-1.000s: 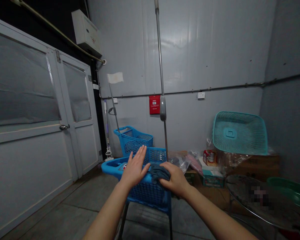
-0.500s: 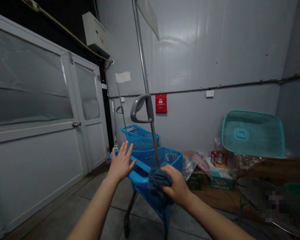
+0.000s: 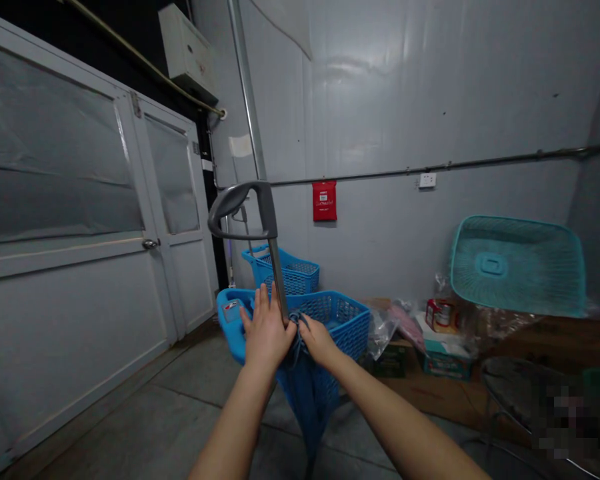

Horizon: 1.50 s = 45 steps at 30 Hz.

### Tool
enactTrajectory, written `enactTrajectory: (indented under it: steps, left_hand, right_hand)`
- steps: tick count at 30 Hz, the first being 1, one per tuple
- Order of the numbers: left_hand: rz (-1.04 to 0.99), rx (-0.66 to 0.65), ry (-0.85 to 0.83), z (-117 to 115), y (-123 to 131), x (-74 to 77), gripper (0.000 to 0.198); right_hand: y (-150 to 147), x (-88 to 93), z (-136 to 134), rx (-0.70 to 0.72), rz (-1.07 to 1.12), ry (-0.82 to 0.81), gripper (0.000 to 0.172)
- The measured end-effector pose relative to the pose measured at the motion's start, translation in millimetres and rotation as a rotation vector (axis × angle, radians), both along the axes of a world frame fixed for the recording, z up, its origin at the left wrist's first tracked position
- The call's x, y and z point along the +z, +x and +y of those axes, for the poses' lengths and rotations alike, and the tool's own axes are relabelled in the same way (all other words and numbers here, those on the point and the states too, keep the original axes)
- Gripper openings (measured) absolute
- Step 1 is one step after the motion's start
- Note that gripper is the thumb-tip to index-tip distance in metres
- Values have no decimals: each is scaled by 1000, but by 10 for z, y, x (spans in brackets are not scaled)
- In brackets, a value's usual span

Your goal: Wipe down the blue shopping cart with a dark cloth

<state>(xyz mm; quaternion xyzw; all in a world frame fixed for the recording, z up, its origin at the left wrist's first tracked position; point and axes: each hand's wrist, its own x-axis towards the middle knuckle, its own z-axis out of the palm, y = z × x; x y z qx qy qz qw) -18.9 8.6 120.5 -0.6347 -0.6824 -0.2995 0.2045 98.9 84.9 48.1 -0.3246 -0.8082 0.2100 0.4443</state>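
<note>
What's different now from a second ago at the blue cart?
The left hand, spread flat over the blue cart a second ago, has come in against the base of the handle pole. The right hand with the dark cloth slid from the rim to that pole. The grey grip swung side-on. The second cart stayed by the wall.

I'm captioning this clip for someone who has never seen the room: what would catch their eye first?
Front and centre, both hands meet at the rim of a bright blue basket cart: the left hand lies flat against its metal pole, the right hand presses a dark cloth there. The pole rises to a grey handle above the hands. At right, a turquoise mesh tray stands tilted on cardboard boxes.
</note>
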Motion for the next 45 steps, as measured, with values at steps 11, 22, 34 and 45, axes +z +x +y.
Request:
enactTrajectory:
  steps: [11,22,34,45]
  left_hand:
    - [29,-20,2,-11,-40,3,76]
    - [61,-71,-45,-5,-288,33,76]
    - [0,-173,-134,81,-504,99,70]
    - [1,-233,-134,194,-446,63,70]
  right_hand:
    - [396,-108,240,-77,-68,-26,29]
    - [545,-224,39,-176,-172,-5,24]
    - [2816,-1070,48,-754,-293,31,42]
    - [1260,-646,-419,-547,-317,171,41]
